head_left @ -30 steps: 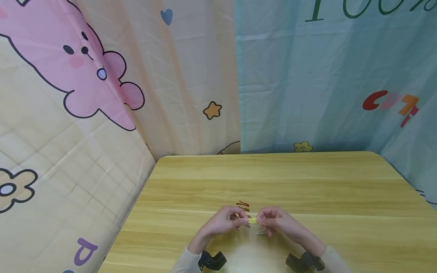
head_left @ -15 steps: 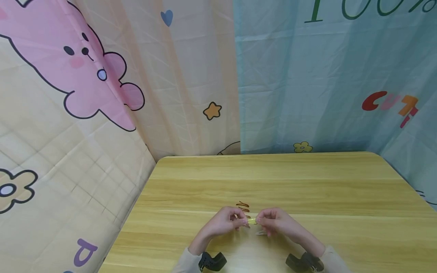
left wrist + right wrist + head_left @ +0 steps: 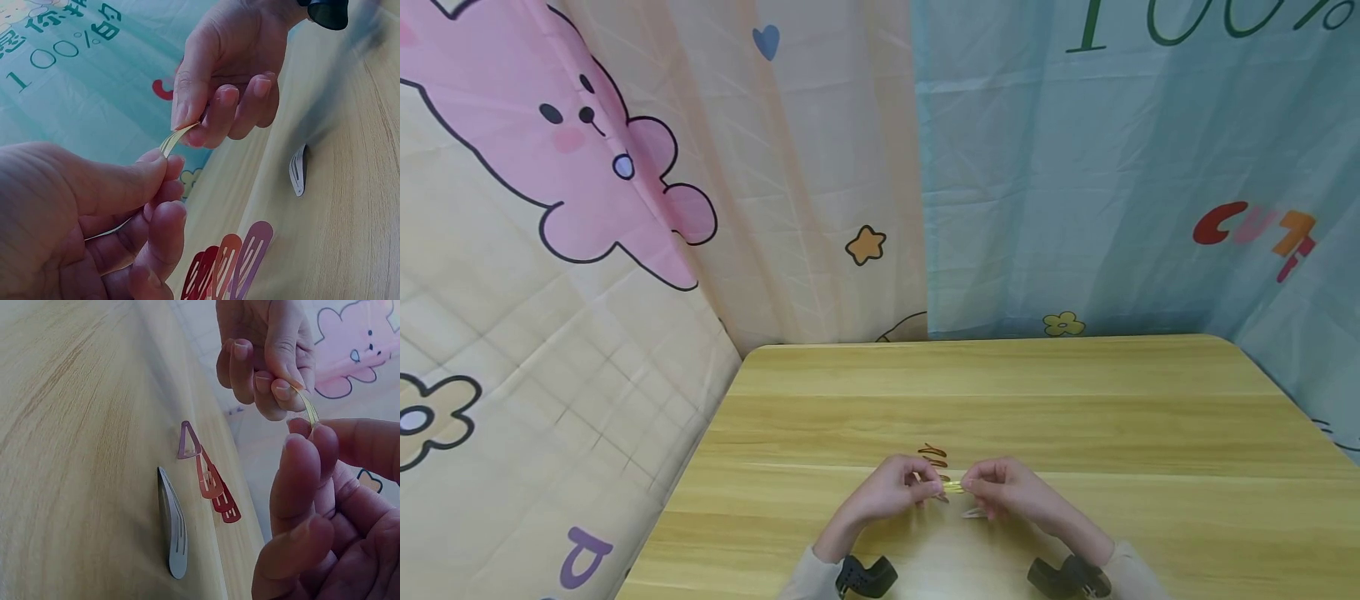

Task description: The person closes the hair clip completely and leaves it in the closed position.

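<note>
Between my two hands is a yellow snap hair clip (image 3: 953, 487), pinched at one end by the thumb and fingers of my left hand (image 3: 891, 487) and at the other by those of my right hand (image 3: 1017, 487). In the left wrist view the yellow clip (image 3: 177, 139) looks slightly bowed; fingertips cover both its ends. A pale grey snap hair clip (image 3: 175, 531) lies on the table below my right hand. Beyond my left hand several clips lie in a row: dark red (image 3: 231, 514), orange (image 3: 225, 259) and purple (image 3: 253, 253). My left hand partly hides this row in the head view.
The wooden table (image 3: 1037, 400) spreads out around both hands. Printed curtains (image 3: 820, 167) hang behind its far edge and along its left side. A dark wrist camera (image 3: 867, 575) sits on my left wrist, another (image 3: 1070, 577) on my right.
</note>
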Motion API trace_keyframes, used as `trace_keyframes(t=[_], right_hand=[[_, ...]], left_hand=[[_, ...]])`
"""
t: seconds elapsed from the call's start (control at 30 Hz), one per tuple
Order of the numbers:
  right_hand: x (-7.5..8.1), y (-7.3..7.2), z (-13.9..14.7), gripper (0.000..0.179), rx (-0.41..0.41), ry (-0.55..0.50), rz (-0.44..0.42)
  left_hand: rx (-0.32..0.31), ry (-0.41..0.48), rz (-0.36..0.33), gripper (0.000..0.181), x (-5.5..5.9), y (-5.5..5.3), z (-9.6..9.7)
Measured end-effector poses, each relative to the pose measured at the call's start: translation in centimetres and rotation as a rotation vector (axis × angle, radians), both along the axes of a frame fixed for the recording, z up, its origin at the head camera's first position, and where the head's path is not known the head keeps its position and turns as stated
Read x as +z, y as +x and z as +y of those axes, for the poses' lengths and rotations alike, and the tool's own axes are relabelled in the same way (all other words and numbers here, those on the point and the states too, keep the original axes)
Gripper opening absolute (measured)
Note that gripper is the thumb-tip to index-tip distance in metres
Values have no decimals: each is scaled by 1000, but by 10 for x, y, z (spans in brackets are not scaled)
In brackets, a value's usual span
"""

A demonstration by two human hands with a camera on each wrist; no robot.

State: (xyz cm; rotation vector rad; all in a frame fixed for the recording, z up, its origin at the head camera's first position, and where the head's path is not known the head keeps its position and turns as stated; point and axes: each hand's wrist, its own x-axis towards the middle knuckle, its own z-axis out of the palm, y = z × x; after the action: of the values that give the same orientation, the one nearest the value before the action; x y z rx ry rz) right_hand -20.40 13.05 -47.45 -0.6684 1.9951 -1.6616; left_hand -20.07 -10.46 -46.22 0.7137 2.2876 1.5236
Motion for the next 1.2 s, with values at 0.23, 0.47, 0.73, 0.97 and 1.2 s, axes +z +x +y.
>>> trace_keyframes(t=[0.23,0.47,0.73,0.97,1.2], right_hand=[[0,1,1,26,-97,48,-24],[-1,0,2,18,-109,36,-35],[-4,-2,4,16,-95,34,-5],[-5,-5,8,20,-116,76,31],[-10,-7,9,19,-170,125,71]], left_hand=[[-2,-9,23,9,-2,0,0],[27,-43,40,9,-4,0,1],[69,-108,67,12,-7,-2,0],[131,-158,71,13,-4,-3,-3],[163,-147,55,14,-8,-3,-7]])
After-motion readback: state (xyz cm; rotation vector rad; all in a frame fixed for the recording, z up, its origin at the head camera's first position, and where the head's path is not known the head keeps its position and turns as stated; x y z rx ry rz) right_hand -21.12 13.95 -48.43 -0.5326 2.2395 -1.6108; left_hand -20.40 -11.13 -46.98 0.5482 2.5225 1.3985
